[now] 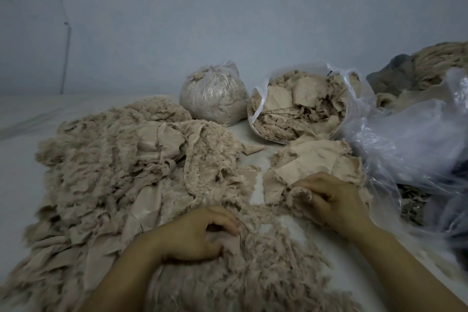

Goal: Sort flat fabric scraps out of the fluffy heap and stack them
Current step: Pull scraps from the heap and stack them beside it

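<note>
No text, label, brand, number or sign can be read anywhere on the bags, scraps or wall.

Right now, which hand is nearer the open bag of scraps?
Right. The right hand rests on the flat stack just below the open bag; the left hand sits lower, in the fluffy heap.

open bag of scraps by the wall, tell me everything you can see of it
The open bag is thin clear plastic, its mouth tipped toward the camera, stuffed with beige flat and frayed scraps. It sits on the white surface between a tied bag on its left and loose plastic on its right. Neither hand touches it.
</note>
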